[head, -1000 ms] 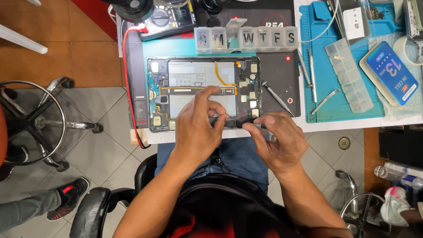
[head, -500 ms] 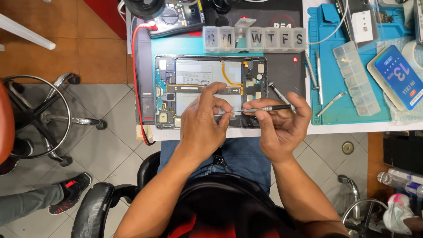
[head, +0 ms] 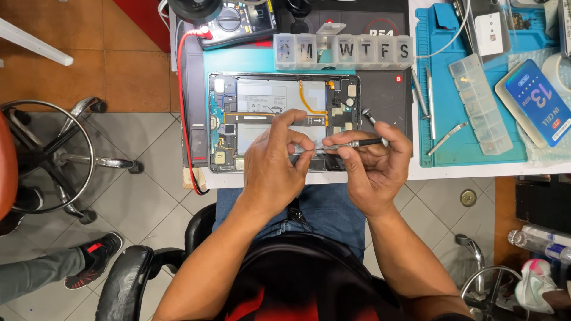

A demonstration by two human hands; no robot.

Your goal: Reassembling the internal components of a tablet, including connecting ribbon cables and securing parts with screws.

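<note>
Head view: we see an opened tablet point(head: 284, 113) lying flat with its back cover off, on the dark work mat point(head: 386, 95) at the near edge of the bench. Our left hand point(head: 275, 166) rests on the tablet's near edge, its fingers point(head: 279, 128) pressed onto the middle of the board, not closed around anything. Our right hand point(head: 373, 166) sits just right of the left hand, over the tablet's near right corner, pinched shut on a thin precision screwdriver point(head: 354, 144) held almost level, tip pointing toward the left fingertips. Whether the tip touches the tablet we cannot tell. Beyond the tablet's far edge lies a clear weekly pill organiser point(head: 344, 50); farther, to the left, a multimeter point(head: 238, 21) with a red lead point(head: 180, 89) running down the tablet's left side. Right of the tablet: blue repair mat point(head: 452, 137), tweezers point(head: 446, 138), clear compartment box point(head: 480, 104), a smartphone point(head: 534, 102).
</note>
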